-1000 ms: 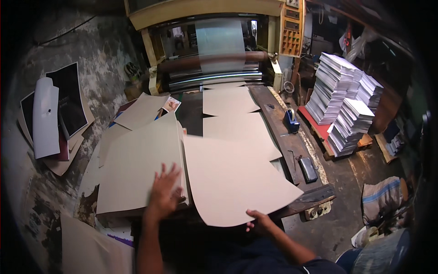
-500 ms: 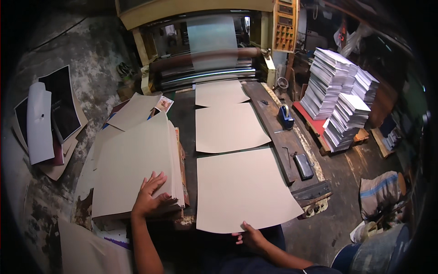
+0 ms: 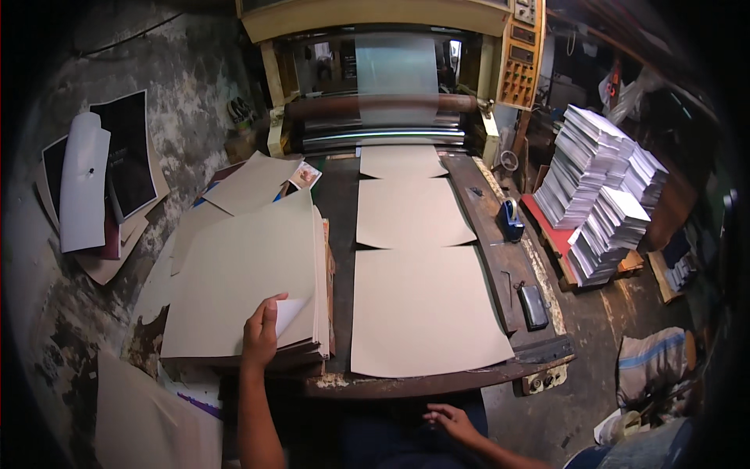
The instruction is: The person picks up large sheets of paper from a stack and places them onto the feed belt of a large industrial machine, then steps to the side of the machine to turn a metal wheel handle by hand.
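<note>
My left hand [image 3: 261, 331] is closed on the near right part of the top sheet of a thick stack of beige paper sheets [image 3: 242, 273]. There the sheet curls up, and its white underside [image 3: 289, 315] shows beside my fingers. My right hand [image 3: 453, 423] hovers below the table's front edge, fingers apart and holding nothing. Right of the stack, three beige sheets lie in a line: a near sheet [image 3: 426, 313], a middle sheet [image 3: 414, 211] and a far sheet [image 3: 400, 161] reaching the machine's shiny roller [image 3: 383, 139].
The roller machine [image 3: 375, 23] carries a control panel [image 3: 519, 70]. A blue tape dispenser [image 3: 511, 220] and a black case [image 3: 533, 306] lie on the table's right side. Tall paper stacks [image 3: 582, 168] stand on a pallet at right. Dark prints [image 3: 133, 156] lie at left.
My right hand has let go of the near sheet and drawn back. That sheet now meets the middle one. My left hand has gone from lying spread on the stack to gripping its top sheet.
</note>
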Action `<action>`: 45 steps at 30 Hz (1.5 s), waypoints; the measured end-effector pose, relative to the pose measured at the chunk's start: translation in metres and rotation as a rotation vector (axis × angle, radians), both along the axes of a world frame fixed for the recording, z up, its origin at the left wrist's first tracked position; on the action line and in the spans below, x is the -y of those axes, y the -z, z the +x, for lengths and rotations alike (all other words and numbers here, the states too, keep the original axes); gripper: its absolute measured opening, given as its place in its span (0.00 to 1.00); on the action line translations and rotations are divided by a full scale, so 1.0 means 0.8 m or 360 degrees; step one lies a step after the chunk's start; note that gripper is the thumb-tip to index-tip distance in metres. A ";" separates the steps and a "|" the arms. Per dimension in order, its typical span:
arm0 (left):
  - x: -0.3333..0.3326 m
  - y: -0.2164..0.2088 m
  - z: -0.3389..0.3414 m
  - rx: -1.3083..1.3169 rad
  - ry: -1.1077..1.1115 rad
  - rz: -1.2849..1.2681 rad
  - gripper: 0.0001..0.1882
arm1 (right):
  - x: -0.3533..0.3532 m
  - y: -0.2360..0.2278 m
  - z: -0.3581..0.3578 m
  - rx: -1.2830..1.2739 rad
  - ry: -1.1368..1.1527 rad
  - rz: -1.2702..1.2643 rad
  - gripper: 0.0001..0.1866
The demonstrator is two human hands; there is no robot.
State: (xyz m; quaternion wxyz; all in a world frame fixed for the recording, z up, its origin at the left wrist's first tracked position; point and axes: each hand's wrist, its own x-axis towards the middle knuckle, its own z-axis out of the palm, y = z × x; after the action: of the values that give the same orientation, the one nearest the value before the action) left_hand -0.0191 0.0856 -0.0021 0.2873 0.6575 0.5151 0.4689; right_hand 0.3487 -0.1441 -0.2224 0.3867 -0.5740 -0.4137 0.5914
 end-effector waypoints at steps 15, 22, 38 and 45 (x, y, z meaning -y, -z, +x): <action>0.011 0.020 -0.002 -0.0373 -0.0119 0.0494 0.21 | 0.099 0.045 0.061 0.1369 -0.0586 0.0634 0.05; 0.022 0.014 0.012 -0.0098 -0.0678 0.0367 0.27 | 0.097 -0.005 0.044 0.1369 -0.0893 0.0179 0.14; 0.132 -0.009 0.094 -0.0725 0.0648 0.0690 0.17 | -0.132 -0.180 -0.001 -0.1225 0.0292 0.0215 0.18; 0.058 -0.029 0.061 -0.0767 0.0324 0.0459 0.25 | -0.065 -0.049 -0.016 -0.1071 0.0255 -0.0285 0.18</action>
State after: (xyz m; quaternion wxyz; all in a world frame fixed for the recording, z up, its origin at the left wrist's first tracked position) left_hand 0.0297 0.0393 0.0213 0.1058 0.8321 0.4280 0.3365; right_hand 0.3359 -0.0919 -0.1836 0.4947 -0.4094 -0.1634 0.7490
